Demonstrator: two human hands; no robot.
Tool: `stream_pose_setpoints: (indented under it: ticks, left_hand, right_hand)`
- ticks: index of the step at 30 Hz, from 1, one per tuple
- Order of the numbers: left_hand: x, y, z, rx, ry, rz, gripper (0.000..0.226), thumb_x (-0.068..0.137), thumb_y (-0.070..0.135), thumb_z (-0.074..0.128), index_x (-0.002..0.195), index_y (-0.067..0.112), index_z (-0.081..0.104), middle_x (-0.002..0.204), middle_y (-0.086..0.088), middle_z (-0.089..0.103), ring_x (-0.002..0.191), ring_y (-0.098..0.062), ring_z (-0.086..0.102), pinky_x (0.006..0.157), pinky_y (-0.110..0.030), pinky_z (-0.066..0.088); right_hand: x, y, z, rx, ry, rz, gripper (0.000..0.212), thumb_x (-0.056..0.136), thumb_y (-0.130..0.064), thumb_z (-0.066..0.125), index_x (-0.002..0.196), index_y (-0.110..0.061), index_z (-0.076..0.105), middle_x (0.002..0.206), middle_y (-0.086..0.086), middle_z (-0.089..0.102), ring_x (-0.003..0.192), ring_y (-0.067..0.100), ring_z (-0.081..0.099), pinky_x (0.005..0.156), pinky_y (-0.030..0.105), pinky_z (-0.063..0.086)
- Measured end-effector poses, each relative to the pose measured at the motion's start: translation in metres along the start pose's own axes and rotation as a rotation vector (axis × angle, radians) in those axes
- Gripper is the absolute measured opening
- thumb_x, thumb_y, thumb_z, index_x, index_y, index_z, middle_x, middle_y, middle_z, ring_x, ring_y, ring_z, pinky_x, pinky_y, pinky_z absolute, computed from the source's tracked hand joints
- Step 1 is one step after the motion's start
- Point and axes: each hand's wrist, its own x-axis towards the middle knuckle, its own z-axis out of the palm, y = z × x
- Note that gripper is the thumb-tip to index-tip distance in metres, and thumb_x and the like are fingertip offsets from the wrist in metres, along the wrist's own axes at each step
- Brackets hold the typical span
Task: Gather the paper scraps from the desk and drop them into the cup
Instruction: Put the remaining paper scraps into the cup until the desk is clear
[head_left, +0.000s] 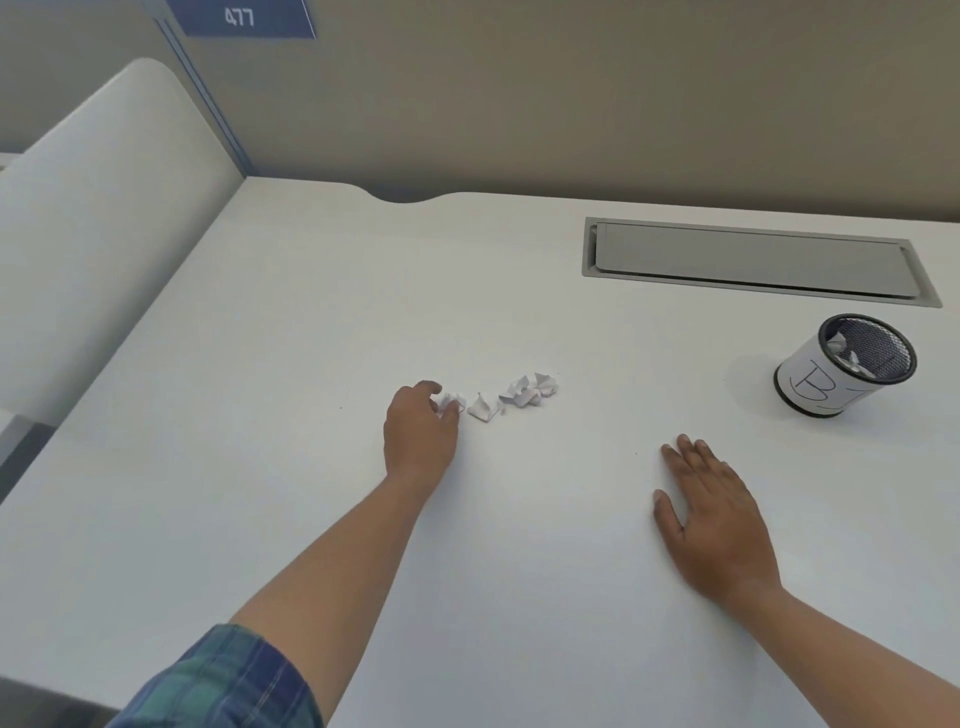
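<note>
Reaching out over the white desk (311, 364), the left hand (418, 434) curls its fingers (451, 413) onto the nearest crumpled paper scrap (451, 401), touching it, though whether the scrap is truly pinched cannot be told; just beyond those fingertips to the right lies a second scrap (484, 408), and past that a small cluster of scraps (530, 391) in the same loose row; the right hand (714, 525) rests flat and open on the desk, palm down, fingers spread, holding nothing, well apart from the scraps; far off to that hand's upper right stands the mesh cup (841, 364), wrapped in white paper with a hand-drawn letter, tilted in view, with a few scraps showing inside; behind the cup a grey cable hatch (753, 262) is set into the desk; a plaid sleeve (223, 680) covers the left upper arm.
</note>
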Motion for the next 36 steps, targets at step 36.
stream_pose_setpoints:
  ticks: [36]
  left_hand:
    - [-0.084,0.026,-0.027,-0.561,-0.005,-0.242,0.015,0.079,0.019,0.080,0.073,0.031,0.075,0.078,0.028,0.072,0.074,0.011,0.066,0.066,-0.016,0.046]
  right_hand:
    - [0.142,-0.099,-0.013,0.329,-0.374,-0.109,0.048,0.080,-0.005,0.056,0.117,-0.032,0.070,0.138,-0.016,0.055,0.133,0.012,0.044,0.103,0.037,0.033]
